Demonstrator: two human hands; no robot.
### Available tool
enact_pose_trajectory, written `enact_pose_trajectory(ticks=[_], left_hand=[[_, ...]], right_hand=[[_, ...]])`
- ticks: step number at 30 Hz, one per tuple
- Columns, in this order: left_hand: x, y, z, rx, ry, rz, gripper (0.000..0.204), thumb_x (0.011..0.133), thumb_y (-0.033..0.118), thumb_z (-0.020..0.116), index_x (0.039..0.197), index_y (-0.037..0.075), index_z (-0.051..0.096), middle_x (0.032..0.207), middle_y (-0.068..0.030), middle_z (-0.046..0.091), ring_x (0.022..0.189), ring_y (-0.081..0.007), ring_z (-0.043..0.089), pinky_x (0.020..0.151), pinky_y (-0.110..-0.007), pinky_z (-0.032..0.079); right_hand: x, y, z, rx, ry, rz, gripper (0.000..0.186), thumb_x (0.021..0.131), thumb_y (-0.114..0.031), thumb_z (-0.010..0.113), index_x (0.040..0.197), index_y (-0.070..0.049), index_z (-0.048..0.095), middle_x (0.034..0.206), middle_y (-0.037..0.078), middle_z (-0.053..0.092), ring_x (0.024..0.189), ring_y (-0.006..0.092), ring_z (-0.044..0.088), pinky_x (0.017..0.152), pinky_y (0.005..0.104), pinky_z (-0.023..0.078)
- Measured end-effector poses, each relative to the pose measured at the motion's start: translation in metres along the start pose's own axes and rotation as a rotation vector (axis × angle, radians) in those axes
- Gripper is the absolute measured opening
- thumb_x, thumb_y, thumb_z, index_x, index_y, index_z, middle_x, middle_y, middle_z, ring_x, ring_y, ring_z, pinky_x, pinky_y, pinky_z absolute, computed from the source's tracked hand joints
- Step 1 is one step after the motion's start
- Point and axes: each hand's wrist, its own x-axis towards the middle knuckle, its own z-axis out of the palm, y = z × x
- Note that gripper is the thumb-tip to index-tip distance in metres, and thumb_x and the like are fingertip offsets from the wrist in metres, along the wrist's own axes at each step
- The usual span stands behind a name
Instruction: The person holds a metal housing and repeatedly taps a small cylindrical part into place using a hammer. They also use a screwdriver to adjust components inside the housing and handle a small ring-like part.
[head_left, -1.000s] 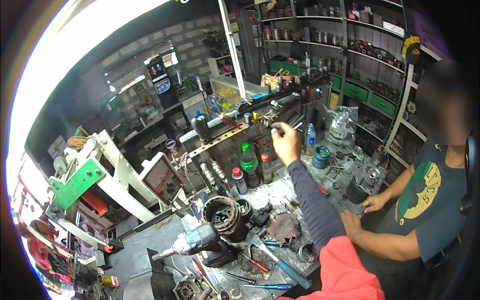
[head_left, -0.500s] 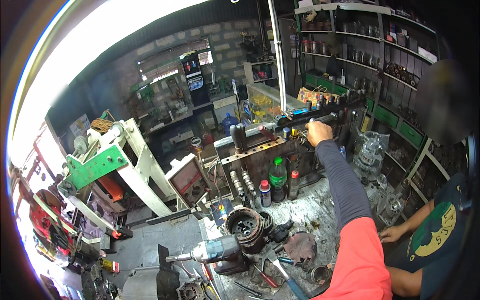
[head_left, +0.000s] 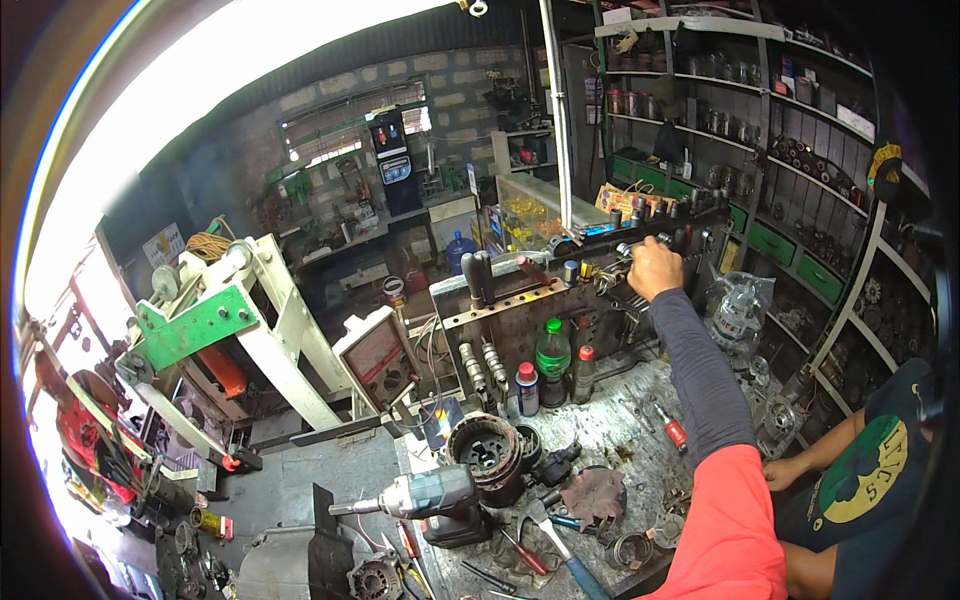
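My right arm, in a dark sleeve with red at the upper arm, stretches out to the tool rack point(head_left: 510, 303) at the back of the bench. At the rack's upper edge my right hand point(head_left: 655, 268) has its fingers curled down; whatever they grip is hidden behind the hand. Just left of the fingers a shiny metal tool end point(head_left: 625, 249) shows, with several wrenches point(head_left: 606, 278) hanging close by. A row of dark sockets point(head_left: 657, 210) stands behind the hand. My left hand is out of view.
On the bench lie a cordless impact wrench point(head_left: 430, 495), a round motor housing point(head_left: 486, 450), a hammer point(head_left: 560, 545) and a red-handled screwdriver point(head_left: 672, 432). A green bottle point(head_left: 553, 350) and spray cans stand before the rack. Another person's hand point(head_left: 783, 472) is at the right.
My right hand has shifted a little to the right along the rack. The red-handled screwdriver, hidden behind my arm before, now shows. The view has moved slightly.
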Motion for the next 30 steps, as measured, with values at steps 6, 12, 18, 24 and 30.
enact_pose_trajectory(ticks=[6,12,18,24,30], left_hand=[[0.010,0.012,0.008,0.120,-0.170,0.012,0.044,0.110,0.029,0.055,0.145,0.003,0.055,0.132,-0.0134,0.069,0.119,-0.0291,0.067,0.105,-0.042,0.054],[0.003,0.042,0.013,0.112,-0.196,0.049,0.056,0.108,0.027,0.059,0.147,-0.010,0.047,0.133,-0.0274,0.064,0.115,-0.0354,0.070,0.092,-0.042,0.061],[-0.021,0.084,0.004,0.083,-0.206,0.010,0.063,0.105,0.040,0.062,0.143,-0.009,0.049,0.128,-0.0262,0.063,0.103,-0.0318,0.071,0.078,-0.041,0.063],[-0.055,0.113,-0.006,0.206,-0.139,0.110,0.065,0.106,0.042,0.059,0.142,-0.011,0.050,0.122,-0.0265,0.067,0.098,-0.0299,0.072,0.073,-0.035,0.062],[-0.083,0.141,-0.034,0.166,-0.109,0.121,0.063,0.106,0.038,0.062,0.144,-0.012,0.051,0.124,-0.0242,0.070,0.103,-0.0259,0.072,0.081,-0.036,0.062]], right_hand=[[-0.034,0.016,0.009,0.280,0.333,0.191,0.024,0.087,-0.016,0.063,0.105,0.000,0.066,0.109,0.022,0.062,0.098,0.0432,0.066,0.084,0.0541,0.057],[-0.160,-0.027,-0.052,1.461,-0.109,0.434,0.027,0.102,-0.014,0.050,0.117,-0.004,0.071,0.077,-0.001,0.059,0.056,0.0049,0.049,0.045,0.0210,0.034],[-0.326,-0.169,-0.193,1.462,-0.400,0.182,0.029,0.106,-0.028,0.061,0.100,-0.002,0.071,0.078,0.001,0.058,0.061,0.0086,0.052,0.054,0.0240,0.042],[-0.374,-0.290,-0.300,1.573,-0.720,-0.125,0.011,0.096,-0.004,0.073,0.106,0.000,0.074,0.089,0.012,0.075,0.071,0.0180,0.072,0.065,0.0307,0.057],[-0.392,-0.357,-0.338,1.532,-0.639,-0.427,0.027,0.083,-0.001,0.081,0.110,-0.003,0.075,0.077,0.012,0.068,0.062,0.0241,0.067,0.054,0.0331,0.049]])
